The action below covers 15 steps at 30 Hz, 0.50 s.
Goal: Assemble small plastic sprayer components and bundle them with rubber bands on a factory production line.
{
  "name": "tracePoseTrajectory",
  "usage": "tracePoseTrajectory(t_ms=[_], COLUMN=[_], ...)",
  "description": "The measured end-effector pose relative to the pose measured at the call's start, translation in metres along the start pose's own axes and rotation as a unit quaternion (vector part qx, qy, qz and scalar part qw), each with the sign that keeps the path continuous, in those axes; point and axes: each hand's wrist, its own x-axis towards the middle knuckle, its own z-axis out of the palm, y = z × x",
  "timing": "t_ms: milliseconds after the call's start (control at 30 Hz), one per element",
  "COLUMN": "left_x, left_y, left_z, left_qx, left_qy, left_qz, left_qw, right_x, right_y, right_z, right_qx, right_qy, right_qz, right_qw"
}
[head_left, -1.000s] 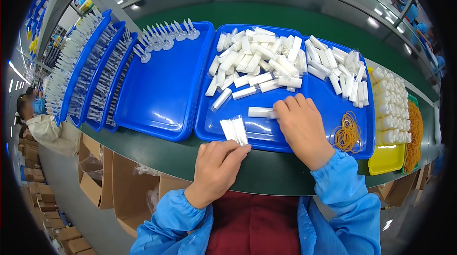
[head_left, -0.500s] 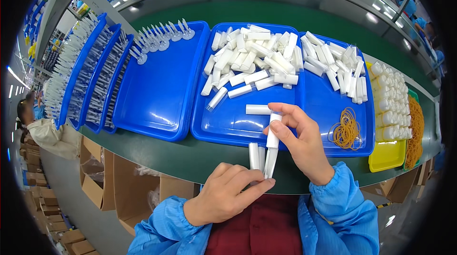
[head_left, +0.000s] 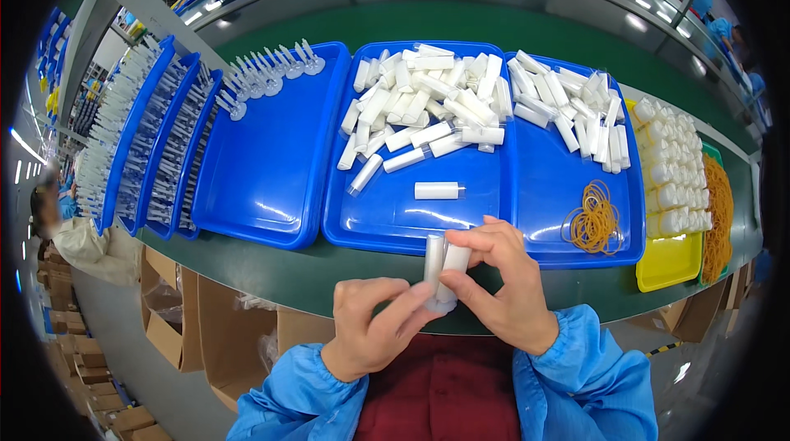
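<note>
Both hands hold a small bunch of white plastic tubes (head_left: 442,265) upright in front of my chest, above the table's near edge. My right hand (head_left: 500,280) wraps the bunch from the right with fingers curled over its top. My left hand (head_left: 374,322) supports the bottom with thumb and fingertips. Just beyond lies a single white tube (head_left: 438,190) on the blue tray (head_left: 395,219), and a heap of the same tubes (head_left: 448,104) fills the far part of the tray. A pile of yellow rubber bands (head_left: 592,223) lies on the right part of the tray.
An almost bare blue tray (head_left: 271,169) sits to the left with clear spoon-like parts (head_left: 267,79) along its far edge. Further left stand blue racks (head_left: 156,153) of clear pieces. A yellow tray (head_left: 671,256) of bundled tubes and more rubber bands (head_left: 720,202) is at right. Cardboard boxes (head_left: 173,309) sit below.
The hands lifted the tubes off the tray and drew them toward my body. My right hand added a tube, and both hands now close around the upright bunch.
</note>
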Motion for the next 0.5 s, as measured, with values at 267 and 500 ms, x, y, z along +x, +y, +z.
tracePoseTrajectory(t_ms=[267, 500], left_x=[0.02, 0.019], left_y=[0.015, 0.026], left_z=[0.003, 0.024], left_qx=[-0.659, -0.619], left_qy=[-0.166, -0.238], left_qz=[-0.46, -0.52], left_qw=[0.571, 0.539], right_x=[-0.01, -0.027], right_y=[0.003, -0.014], right_z=[-0.007, -0.017], right_qx=[0.053, -0.207], right_qy=[-0.066, -0.086], right_qz=[-0.102, -0.138], right_qw=[0.991, 0.965])
